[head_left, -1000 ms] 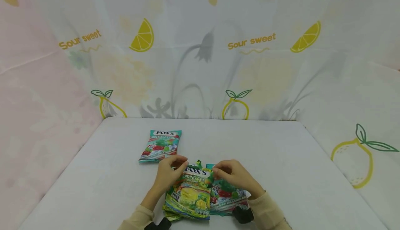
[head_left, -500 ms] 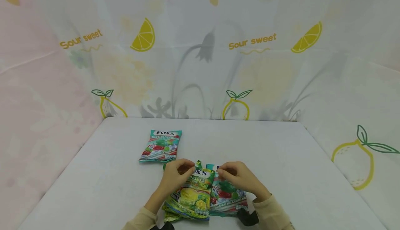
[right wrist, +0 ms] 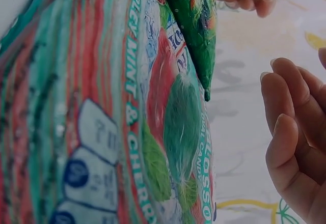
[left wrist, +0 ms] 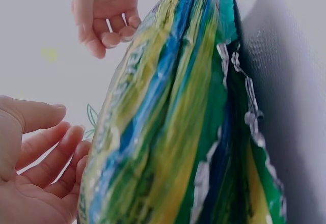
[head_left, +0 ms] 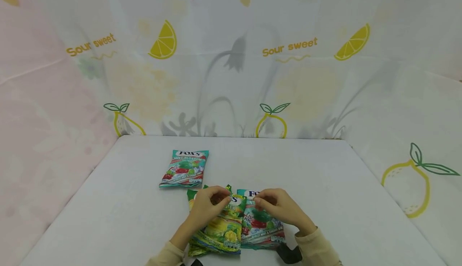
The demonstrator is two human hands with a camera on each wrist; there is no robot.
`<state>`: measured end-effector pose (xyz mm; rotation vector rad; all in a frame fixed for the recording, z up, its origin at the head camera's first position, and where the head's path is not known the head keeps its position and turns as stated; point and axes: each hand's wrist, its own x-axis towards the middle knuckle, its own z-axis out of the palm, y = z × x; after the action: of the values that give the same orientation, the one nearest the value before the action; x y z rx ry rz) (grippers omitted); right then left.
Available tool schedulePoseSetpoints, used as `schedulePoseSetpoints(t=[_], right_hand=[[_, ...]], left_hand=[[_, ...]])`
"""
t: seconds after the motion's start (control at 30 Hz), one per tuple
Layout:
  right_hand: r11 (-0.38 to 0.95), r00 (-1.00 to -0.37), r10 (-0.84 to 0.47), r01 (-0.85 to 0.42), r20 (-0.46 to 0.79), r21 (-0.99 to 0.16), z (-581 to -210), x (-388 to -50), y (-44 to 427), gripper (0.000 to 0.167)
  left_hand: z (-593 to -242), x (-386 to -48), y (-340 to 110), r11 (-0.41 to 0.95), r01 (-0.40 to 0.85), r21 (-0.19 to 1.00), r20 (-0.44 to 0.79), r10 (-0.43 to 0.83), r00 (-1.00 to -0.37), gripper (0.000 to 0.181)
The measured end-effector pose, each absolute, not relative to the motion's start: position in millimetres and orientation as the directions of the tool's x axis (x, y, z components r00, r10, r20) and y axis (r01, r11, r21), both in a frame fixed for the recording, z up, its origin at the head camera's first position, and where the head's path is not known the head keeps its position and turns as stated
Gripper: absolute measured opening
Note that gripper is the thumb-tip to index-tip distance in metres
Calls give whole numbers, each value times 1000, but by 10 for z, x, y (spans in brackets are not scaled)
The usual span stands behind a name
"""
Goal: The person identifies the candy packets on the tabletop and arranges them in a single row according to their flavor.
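Left hand (head_left: 206, 206) and right hand (head_left: 282, 207) hover, loosely curved, holding nothing; the green bag (head_left: 221, 230), seemingly propped on the lower bag (head_left: 197, 251), overlaps the teal bag (head_left: 260, 226) at three o'clock.

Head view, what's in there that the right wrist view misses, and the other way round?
Only the head view shows the far Mint Blossom bag and both sleeves.

Only the right wrist view shows the gap between the fingers of the right hand and the near Mint Blossom bag.

Both show that near bag, the right hand, the left hand, the backdrop and the green-and-yellow bag, of which the right wrist view catches just a corner.
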<state>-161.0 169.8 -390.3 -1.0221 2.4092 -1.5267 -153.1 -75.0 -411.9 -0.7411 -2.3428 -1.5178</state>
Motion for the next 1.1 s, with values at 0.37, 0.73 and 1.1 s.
schedulePoseSetpoints(t=[0.37,0.73,1.1], right_hand=[[270,-765,-592,-485,254,-832,-3910,-1584,1739,21],[286,-778,-574,-482,255,-828,-3938,-1546,1814,21],[291,-778,-567,-499,273,-816,-3980,-1519,1883,20]], left_hand=[[-4154,-1510,-655,316,603,733,509,333,-794,11],[-4179,-1455,-536,317,586,746,476,362,-802,10],[-4203,-1418,-470,279,599,751,479,396,-784,7]])
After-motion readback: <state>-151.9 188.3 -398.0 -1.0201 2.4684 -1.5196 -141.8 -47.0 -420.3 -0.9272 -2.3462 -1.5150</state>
